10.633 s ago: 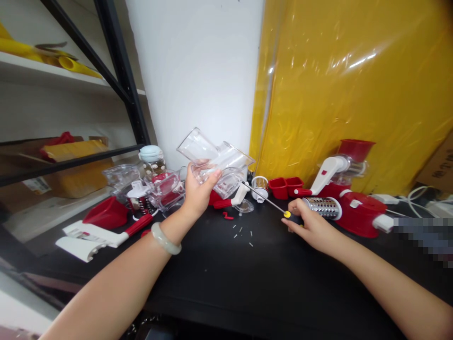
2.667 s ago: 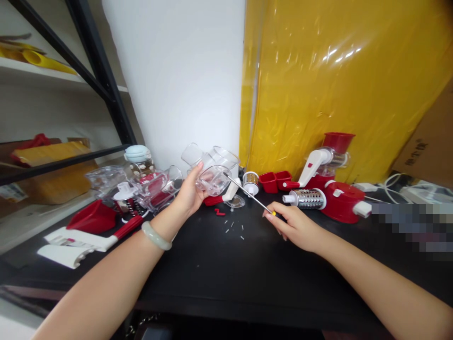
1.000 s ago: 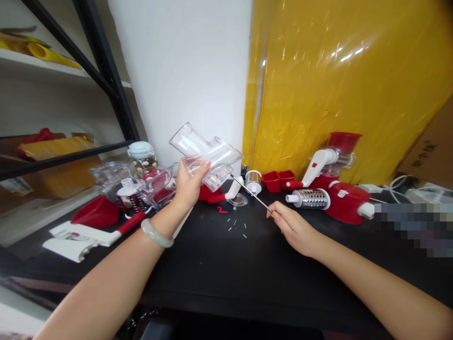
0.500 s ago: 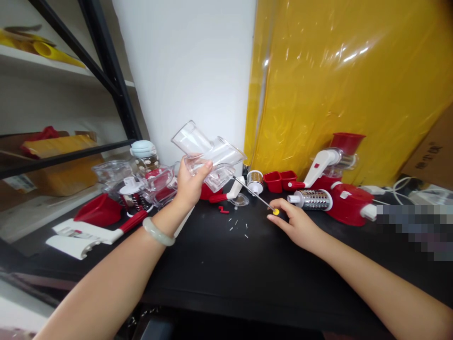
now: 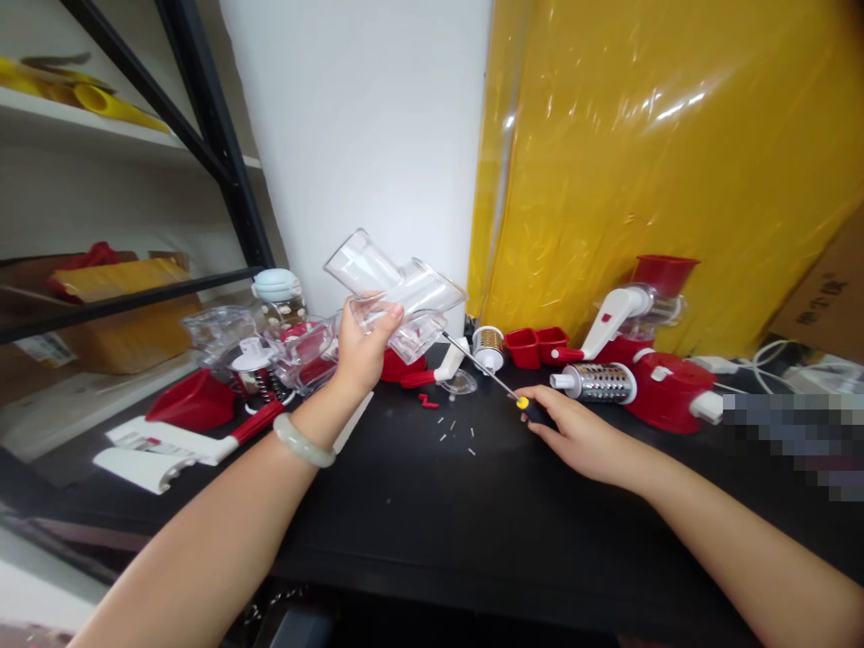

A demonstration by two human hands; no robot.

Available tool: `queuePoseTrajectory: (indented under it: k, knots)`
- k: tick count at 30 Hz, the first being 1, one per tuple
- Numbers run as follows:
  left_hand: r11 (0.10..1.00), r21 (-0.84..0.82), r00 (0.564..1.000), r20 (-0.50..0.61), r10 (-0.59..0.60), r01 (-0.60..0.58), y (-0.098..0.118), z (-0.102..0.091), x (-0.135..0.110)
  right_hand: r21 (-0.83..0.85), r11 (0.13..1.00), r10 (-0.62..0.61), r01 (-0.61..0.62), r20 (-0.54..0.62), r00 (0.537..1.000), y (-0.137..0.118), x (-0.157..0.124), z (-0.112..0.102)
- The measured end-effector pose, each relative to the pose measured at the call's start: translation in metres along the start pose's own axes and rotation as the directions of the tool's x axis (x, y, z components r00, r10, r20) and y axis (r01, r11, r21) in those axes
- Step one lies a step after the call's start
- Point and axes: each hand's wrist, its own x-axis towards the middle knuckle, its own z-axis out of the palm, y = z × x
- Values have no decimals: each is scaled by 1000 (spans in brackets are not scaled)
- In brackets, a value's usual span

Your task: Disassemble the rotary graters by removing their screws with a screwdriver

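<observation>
My left hand [image 5: 361, 351] is closed round a clear plastic housing [image 5: 395, 292] with a chute, held tilted above the black table [image 5: 432, 522]. A pale bangle sits on that wrist. My right hand [image 5: 573, 432] is closed on a screwdriver [image 5: 490, 373] with a yellow-tipped handle. Its thin metal shaft points up and left, with the tip at the underside of the clear housing. Several small white screws [image 5: 455, 434] lie loose on the table below.
A metal grater drum [image 5: 598, 382] lies beside a red and white rotary grater [image 5: 648, 360] at the right. More clear housings, red parts and a white handle [image 5: 168, 441] crowd the left. Two red cups [image 5: 536, 345] stand by the yellow sheet. Cables lie far right.
My right hand has shifted slightly right and lowered toward the table, still holding the screwdriver. The clear housing stays raised in my left hand, tilted much as before.
</observation>
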Motion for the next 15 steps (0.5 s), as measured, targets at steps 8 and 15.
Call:
queuePoseTrajectory:
  k: [8,15]
  knots:
    - [999,-50,1000,-31,-5,4,-6,-3,5,2,1000,-18,18,37,999,10,6,1]
    - [996,-79,998,-53,43,-47,-15,-6,9,50,998,-30,31,-29,999,9,6,-3]
